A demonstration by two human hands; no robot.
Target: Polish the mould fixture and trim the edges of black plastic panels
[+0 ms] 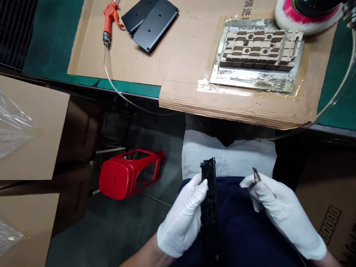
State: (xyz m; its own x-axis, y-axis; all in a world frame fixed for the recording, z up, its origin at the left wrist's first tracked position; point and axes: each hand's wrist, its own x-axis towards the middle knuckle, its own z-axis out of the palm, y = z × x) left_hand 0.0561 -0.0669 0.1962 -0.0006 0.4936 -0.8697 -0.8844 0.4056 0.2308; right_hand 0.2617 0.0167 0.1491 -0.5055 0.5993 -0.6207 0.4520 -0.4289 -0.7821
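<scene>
My left hand (183, 217), in a white cotton glove, grips a long black ribbed plastic part (210, 196) that stands nearly upright over my lap. My right hand (283, 211), also gloved, pinches a small dark metal tool (256, 174), possibly tweezers or a scraper. Its tip points up and away, and a short gap separates it from the black part. The lower end of the part is lost against my dark blue apron (239, 218).
Ahead stands a cardboard-covered green bench (178, 55) with a foil-backed ribbed block (258, 52), a wool polishing pad (306, 16), black metal plates (151, 22), and an orange air gun (109, 18) with clear hose. A red stool (129, 174) and cardboard sheets (30, 126) stand left.
</scene>
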